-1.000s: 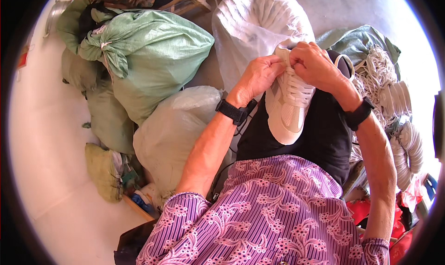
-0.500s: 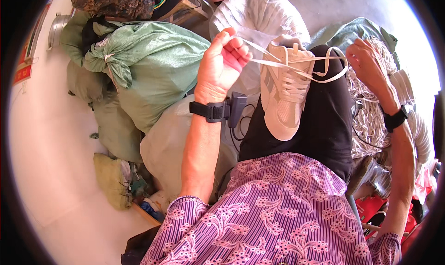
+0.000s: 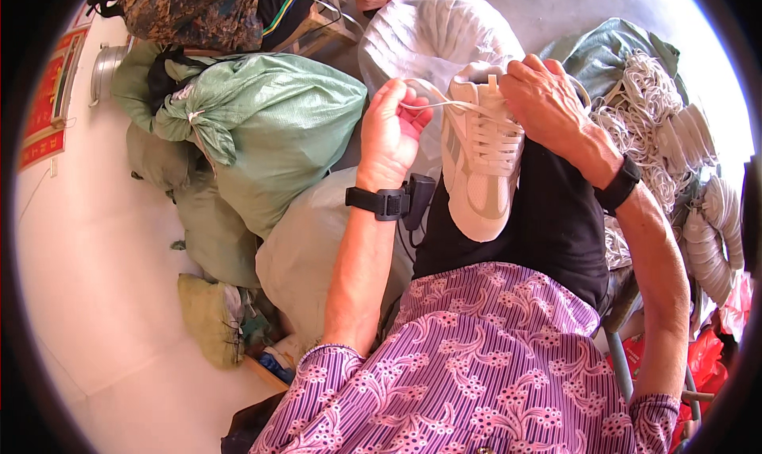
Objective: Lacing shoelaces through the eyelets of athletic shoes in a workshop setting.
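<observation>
Shoelace [image 3: 459,104] pinched in the left hand [image 3: 393,128] needs even tension; the right hand [image 3: 549,103], grip unclear, curls over the sneaker [image 3: 476,190].

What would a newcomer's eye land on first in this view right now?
Probably the pale shoe at upper centre, toe toward the wearer, with the left hand drawing a lace out to its left and the right hand at its upper right. Next, the big green sack at upper left and the tangled white cords at right.
</observation>
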A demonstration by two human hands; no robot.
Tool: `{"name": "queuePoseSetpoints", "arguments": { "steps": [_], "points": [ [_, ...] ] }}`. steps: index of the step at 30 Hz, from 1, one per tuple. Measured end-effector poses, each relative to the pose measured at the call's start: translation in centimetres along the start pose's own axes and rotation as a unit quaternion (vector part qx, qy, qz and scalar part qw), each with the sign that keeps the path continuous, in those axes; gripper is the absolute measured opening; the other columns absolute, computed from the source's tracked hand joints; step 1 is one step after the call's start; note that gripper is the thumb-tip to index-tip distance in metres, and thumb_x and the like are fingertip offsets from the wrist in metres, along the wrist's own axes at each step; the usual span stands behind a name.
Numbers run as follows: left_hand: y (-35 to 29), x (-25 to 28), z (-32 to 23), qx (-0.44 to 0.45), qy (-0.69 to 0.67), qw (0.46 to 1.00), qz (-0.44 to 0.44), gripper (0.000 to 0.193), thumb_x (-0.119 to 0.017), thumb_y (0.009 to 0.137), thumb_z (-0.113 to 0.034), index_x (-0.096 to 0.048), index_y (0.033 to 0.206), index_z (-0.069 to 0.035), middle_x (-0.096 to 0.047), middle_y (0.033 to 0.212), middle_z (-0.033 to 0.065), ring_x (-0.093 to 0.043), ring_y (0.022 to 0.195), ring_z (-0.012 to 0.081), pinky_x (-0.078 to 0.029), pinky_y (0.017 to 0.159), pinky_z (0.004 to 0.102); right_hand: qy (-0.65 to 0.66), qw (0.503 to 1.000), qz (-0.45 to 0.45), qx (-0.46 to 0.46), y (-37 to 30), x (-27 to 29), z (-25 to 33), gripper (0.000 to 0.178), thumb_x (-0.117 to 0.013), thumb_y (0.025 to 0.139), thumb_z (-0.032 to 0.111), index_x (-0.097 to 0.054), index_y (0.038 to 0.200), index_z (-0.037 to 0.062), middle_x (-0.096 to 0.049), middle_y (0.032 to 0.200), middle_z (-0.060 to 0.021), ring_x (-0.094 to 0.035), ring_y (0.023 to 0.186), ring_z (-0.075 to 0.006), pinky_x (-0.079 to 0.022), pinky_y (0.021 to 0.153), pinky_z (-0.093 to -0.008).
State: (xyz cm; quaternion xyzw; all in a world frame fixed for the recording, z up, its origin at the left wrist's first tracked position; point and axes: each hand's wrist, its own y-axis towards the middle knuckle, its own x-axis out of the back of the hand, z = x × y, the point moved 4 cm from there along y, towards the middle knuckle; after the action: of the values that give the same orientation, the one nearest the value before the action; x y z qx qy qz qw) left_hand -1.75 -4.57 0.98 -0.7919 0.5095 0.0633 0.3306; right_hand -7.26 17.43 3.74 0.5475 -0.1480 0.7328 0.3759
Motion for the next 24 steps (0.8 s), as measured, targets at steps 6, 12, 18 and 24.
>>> {"name": "queuePoseSetpoints", "arguments": {
  "steps": [6,12,18,24],
  "points": [
    [-1.6,-1.4,-0.2,-0.303,0.539,0.785,0.041,0.014,-0.061,0.090,-0.014,-0.065,0.095,-0.003,-0.064,0.075,0.0010,-0.056,0.067,0.0077,-0.046,0.062,0.0238,-0.117,0.990,0.004,-0.082,-3.0,3.5,-5.3,0.008,-0.052,0.078,0.006,-0.058,0.084,0.0052,-0.055,0.091,-0.0089,-0.053,0.092,-0.0283,-0.043,0.081,-0.0407],
    [-2.6,-2.8,-0.9,-0.183,0.536,0.808,0.166,0.014,-0.060,0.091,-0.014,-0.065,0.095,-0.001,-0.064,0.079,-0.0004,-0.055,0.071,0.0061,-0.046,0.066,0.0225,-0.028,0.992,-0.033,-0.118,-5.0,4.1,-7.3,0.005,-0.056,0.081,0.008,-0.053,0.081,0.0045,-0.052,0.085,-0.0108,-0.052,0.087,-0.0301,-0.042,0.073,-0.0415],
    [-2.0,-2.5,-1.1,-0.016,0.271,0.947,0.170,0.023,-0.056,0.093,-0.016,-0.057,0.113,-0.006,-0.066,0.091,0.0036,-0.061,0.079,0.0112,-0.049,0.072,0.0257,0.036,0.991,-0.047,-0.121,-4.7,2.4,-6.2,0.009,-0.058,0.080,0.010,-0.053,0.081,0.0030,-0.053,0.084,-0.0121,-0.053,0.084,-0.0325,-0.042,0.072,-0.0426],
    [-1.2,-2.9,1.1,0.037,-0.052,0.987,0.150,0.026,-0.056,0.090,-0.008,-0.055,0.116,-0.012,-0.064,0.106,0.0075,-0.061,0.092,0.0174,-0.050,0.081,0.0351,0.060,0.989,-0.037,-0.132,-5.0,2.3,-6.4,0.009,-0.059,0.080,0.010,-0.053,0.080,0.0031,-0.053,0.083,-0.0127,-0.053,0.085,-0.0329,-0.043,0.071,-0.0433]
  ]
}}
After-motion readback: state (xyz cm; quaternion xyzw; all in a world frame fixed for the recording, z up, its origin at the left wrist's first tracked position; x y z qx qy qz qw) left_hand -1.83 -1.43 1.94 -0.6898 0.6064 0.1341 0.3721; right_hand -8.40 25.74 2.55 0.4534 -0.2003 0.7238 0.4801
